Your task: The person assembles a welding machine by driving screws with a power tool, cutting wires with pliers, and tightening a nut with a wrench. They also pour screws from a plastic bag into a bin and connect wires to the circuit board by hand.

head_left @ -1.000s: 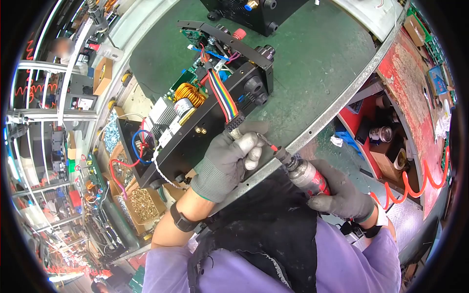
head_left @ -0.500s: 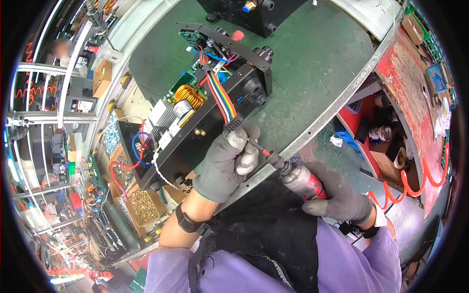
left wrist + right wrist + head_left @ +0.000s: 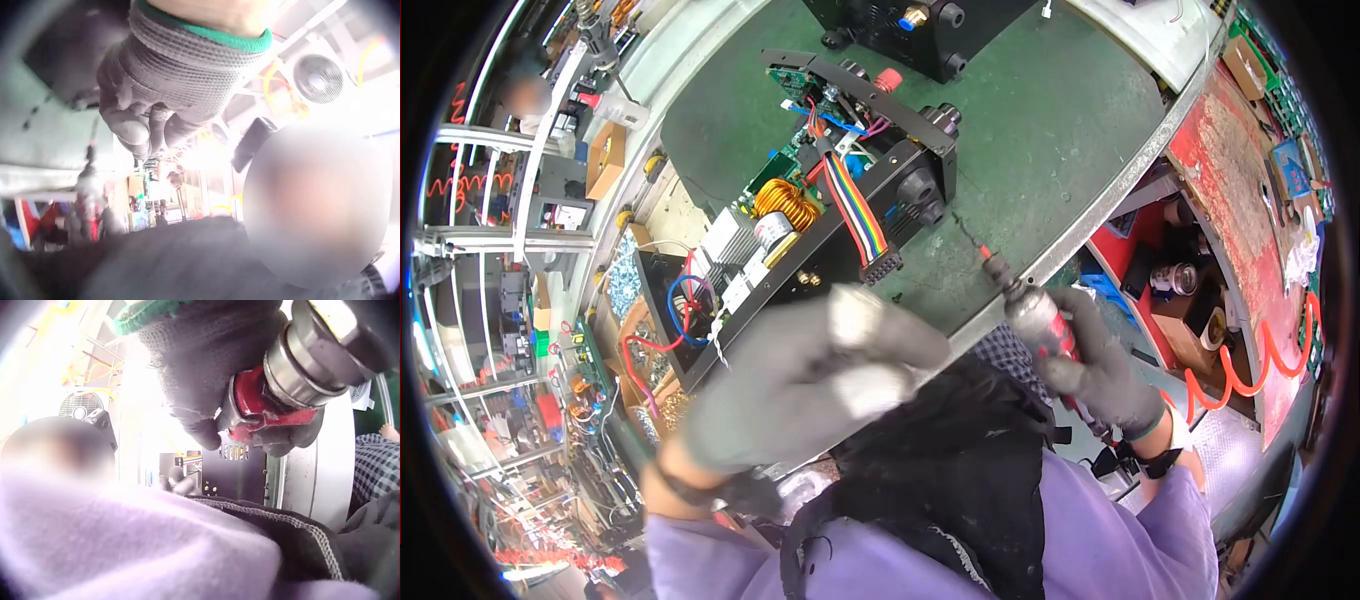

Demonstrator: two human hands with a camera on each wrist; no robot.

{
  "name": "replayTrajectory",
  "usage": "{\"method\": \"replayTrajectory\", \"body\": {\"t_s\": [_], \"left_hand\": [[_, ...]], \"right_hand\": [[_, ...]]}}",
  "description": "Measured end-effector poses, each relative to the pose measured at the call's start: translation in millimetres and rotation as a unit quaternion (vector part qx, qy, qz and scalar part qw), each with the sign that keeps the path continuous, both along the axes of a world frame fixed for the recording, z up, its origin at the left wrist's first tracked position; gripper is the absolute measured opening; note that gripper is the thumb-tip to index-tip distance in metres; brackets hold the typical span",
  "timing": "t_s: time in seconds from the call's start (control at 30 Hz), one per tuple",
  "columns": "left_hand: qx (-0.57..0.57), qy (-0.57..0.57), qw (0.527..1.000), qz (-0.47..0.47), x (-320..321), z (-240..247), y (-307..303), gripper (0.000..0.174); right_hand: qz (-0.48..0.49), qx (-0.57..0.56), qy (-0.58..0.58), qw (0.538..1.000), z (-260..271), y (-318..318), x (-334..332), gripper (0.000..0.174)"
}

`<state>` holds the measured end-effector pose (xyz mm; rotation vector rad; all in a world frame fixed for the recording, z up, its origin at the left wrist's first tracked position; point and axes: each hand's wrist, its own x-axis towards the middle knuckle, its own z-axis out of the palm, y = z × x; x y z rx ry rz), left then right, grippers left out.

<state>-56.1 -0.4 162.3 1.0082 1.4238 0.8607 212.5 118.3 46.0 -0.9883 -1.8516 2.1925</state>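
My gloved right hand (image 3: 1105, 385) grips a red and silver power screwdriver (image 3: 1038, 318), its long thin bit angled up and left over the green bench mat. The tool's metal end fitting (image 3: 306, 369) shows large in the right wrist view. My gloved left hand (image 3: 790, 375), blurred, is over the bench's near edge; its fingers are bent in the left wrist view (image 3: 156, 119), and I cannot tell whether they hold anything small. Just beyond it stands an open black chassis (image 3: 790, 288) with a copper coil (image 3: 787, 205). A rainbow ribbon cable (image 3: 857, 212) hangs over its side, ending in a black connector (image 3: 881, 266).
A second black unit (image 3: 870, 25) stands at the back of the green mat (image 3: 1040, 130). A metal rail (image 3: 1100, 215) edges the bench. Boxes of small hardware (image 3: 628, 280) lie at left. On the right are a worn red table (image 3: 1230, 150) and a coiled red hose (image 3: 1250, 375).
My left hand has left the ribbon connector and bit tip, drawing back toward me and left. The screwdriver has moved slightly right and up, its bit now pointing more away from me.
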Motion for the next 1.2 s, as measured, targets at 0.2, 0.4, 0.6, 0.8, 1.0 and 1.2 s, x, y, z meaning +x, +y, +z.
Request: {"method": "replayTrajectory", "body": {"t_s": [0.2,0.4,0.6,0.8,1.0,1.2], "left_hand": [[0.347,0.587,0.726,-0.082,-68.7,9.1,101.0,0.042],[0.279,0.600,0.710,-0.242,-87.4,-32.1,146.4,0.050],[0.301,0.526,0.748,-0.270,-99.3,-37.1,167.5,0.041],[0.318,0.556,0.736,-0.221,-97.3,-51.6,161.7,0.040],[0.319,0.553,0.738,-0.218,-97.6,-51.1,162.1,0.040],[0.376,0.525,0.750,-0.145,-88.6,22.9,119.5,0.051]], "right_hand": [[-0.025,-0.035,-0.087,0.995,3.5,11.2,-17.0,0.067],[-0.027,0.006,-0.091,0.995,2.1,12.9,-18.9,0.065],[0.002,0.107,-0.120,0.987,6.4,17.4,-22.0,0.061],[0.030,0.196,-0.134,0.971,11.9,21.9,-26.8,0.060],[0.025,0.239,-0.146,0.960,5.4,17.1,-26.4,0.061],[0.028,0.252,-0.134,0.958,10.5,18.4,-28.2,0.063]]}}
